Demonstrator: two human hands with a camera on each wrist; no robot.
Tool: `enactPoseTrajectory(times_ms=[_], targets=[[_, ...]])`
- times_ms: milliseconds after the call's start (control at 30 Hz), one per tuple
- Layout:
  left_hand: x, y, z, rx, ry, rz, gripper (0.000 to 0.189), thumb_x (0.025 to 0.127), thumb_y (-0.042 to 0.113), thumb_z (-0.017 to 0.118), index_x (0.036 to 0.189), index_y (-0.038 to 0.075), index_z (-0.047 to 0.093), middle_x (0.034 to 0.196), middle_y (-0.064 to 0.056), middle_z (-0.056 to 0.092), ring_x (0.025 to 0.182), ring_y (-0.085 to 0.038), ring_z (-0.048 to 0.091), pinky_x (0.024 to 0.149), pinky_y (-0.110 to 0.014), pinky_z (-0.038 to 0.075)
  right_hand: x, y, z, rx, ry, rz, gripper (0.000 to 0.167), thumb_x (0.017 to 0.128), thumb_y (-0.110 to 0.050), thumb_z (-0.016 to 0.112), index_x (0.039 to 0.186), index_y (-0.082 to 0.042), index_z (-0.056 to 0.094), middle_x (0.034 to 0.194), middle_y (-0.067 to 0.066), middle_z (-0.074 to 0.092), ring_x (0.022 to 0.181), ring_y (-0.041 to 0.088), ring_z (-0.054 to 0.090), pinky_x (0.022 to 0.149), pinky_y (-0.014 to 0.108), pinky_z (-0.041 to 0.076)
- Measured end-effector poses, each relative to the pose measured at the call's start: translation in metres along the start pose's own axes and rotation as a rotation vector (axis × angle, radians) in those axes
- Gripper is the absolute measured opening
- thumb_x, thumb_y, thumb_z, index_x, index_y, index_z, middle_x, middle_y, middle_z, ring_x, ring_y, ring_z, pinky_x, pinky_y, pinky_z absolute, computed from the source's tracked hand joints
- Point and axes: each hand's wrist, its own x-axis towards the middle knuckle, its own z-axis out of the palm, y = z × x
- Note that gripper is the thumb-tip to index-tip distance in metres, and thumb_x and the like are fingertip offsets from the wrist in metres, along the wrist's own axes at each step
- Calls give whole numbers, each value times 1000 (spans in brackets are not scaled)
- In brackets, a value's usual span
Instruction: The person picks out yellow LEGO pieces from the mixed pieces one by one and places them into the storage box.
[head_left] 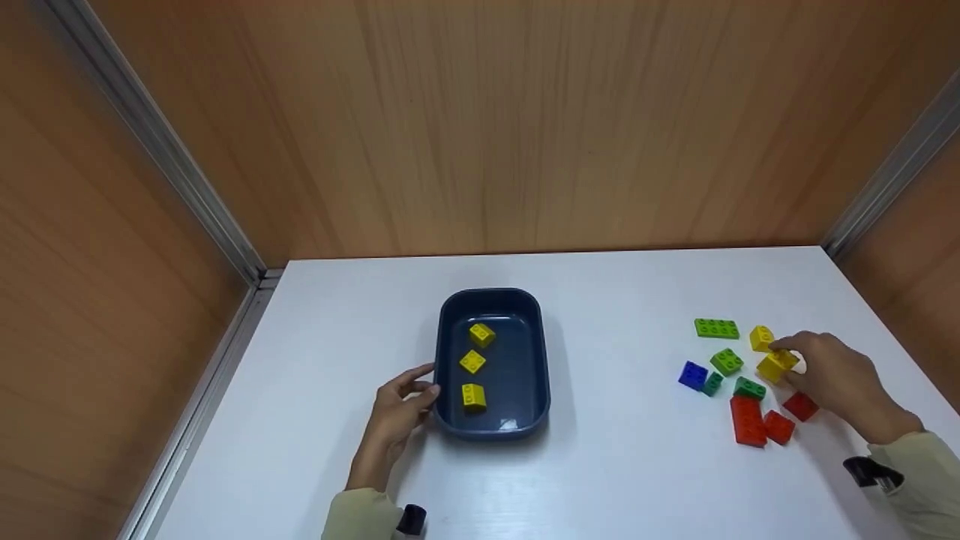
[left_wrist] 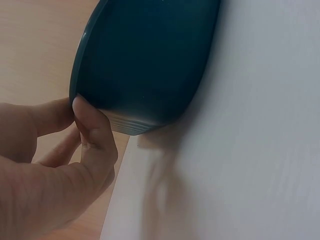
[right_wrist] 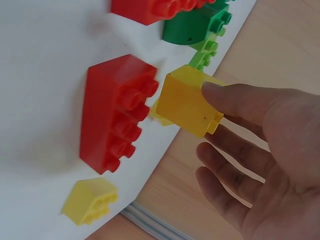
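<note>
My left hand (head_left: 403, 411) grips the left wall of a dark blue tray (head_left: 545, 375), thumb and fingers pinching its rim in the left wrist view. Three yellow toy bricks (head_left: 473, 397) lie in a loose column inside the tray. On the right, my right hand (head_left: 840, 382) pinches another yellow toy brick (right_wrist: 187, 102) between thumb and fingers; two or more of its other fingers stay off it. Just behind it stands one more yellow brick (head_left: 760, 338). A red brick (head_left: 800, 406) lies beneath the right hand, close to the palm.
Left of the right hand are light green bricks (head_left: 716, 328), dark green bricks (head_left: 749, 388) and a blue brick (head_left: 692, 375). Nearer the front lie a long red brick (head_left: 748, 421) and a smaller red one (head_left: 779, 427). Wooden panels (head_left: 480, 135) enclose the white table (head_left: 622, 480).
</note>
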Motion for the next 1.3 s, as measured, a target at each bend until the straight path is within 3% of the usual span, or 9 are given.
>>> enactPoseTrajectory(times_ms=[500,933,1300], targets=[[-1,1,-1,4,-9,10,44,102,6,69,145,3,62,119,-16,63,87,-19,61,77,-33,54,12,-35,0,-48,71,-109,52,77,3,91,126,7,71,121,35,67,110,56,63,82,62,60],[0,-1,0,6,-4,-3,43,102,6,69,144,4,63,118,-16,64,88,-20,61,77,-33,54,28,-76,3,-33,58,-174,49,80,6,88,126,3,73,120,27,71,107,47,66,86,60,59],[-1,1,0,-8,-4,13,43,101,5,70,144,3,63,115,-14,64,85,-19,61,75,-33,53,38,-95,4,-43,26,-207,44,83,2,86,126,0,75,123,23,72,109,43,67,90,61,58]])
